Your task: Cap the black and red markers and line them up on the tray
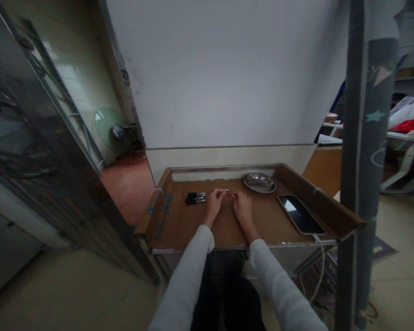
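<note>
Over the middle of the cardboard-lined table [224,230], my left hand [214,204] and my right hand [242,207] meet with fingers pinched. A slim red piece [230,194], pen-like in shape, runs between their fingertips; both hands appear closed on its ends. By my left fingertips shows a small white bit [227,190]; whether it belongs to the red piece I cannot tell. Left of my left hand lie several black markers [195,198], side by side. Most of the held piece is hidden by my fingers.
A round metal dish [260,182] stands at the back right of the table. To the right lies a phone [301,214] with a white cable [322,262] hanging over the front edge. Raised cardboard sides border the table, and a grey post [357,184] stands at its right.
</note>
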Demonstrator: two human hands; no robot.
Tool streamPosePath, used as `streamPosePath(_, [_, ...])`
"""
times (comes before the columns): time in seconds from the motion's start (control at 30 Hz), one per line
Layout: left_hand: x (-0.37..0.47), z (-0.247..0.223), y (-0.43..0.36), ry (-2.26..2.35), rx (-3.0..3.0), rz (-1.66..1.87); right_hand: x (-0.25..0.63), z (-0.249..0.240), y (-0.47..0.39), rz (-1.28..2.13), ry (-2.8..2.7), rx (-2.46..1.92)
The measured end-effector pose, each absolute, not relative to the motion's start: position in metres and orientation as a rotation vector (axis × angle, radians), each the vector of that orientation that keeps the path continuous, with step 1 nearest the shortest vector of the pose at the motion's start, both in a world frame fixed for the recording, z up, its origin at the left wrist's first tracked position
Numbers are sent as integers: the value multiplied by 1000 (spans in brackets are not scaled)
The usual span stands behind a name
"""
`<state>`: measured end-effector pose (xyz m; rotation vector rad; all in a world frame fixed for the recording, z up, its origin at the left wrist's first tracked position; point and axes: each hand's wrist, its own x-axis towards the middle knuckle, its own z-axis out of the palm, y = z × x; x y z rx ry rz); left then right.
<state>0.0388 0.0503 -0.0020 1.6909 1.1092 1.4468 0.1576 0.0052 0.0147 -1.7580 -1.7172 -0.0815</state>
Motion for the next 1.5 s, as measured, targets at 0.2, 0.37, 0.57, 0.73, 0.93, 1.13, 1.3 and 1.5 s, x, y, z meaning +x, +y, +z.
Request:
streamPosePath(0.2, [40, -4, 51, 1068, 1718, 1414, 159, 14, 6, -78, -1700, -1691])
streamPosePath(0.37, [37, 0, 48, 1158, 1865, 1339, 160, 15, 6, -24, -1835, -1594])
streamPosePath(0.57, [41, 1, 47, 1322, 2209, 1185, 155, 19, -5, -181, -1876, -1864])
streamPosePath(0.73, [49, -3, 45, 1710, 2480, 951, 152, 18, -18, -267, -1791, -1990])
streamPosePath(0.93, [44, 6, 22, 1748, 2618, 797, 154, 14, -28, -280, -1704, -2010])
streamPosePath(1.13, [29, 7, 0, 1616, 2598, 824, 154, 14, -28, -248, -1712, -1991])
streamPosePath(1.3, [27, 10, -4, 1539, 2563, 926, 152, 16, -25, -213, -1850, -1819])
streamPosePath(1.5, [19, 12, -7, 1592, 2383, 1205, 149, 11, -22, 121, -1906, -1276])
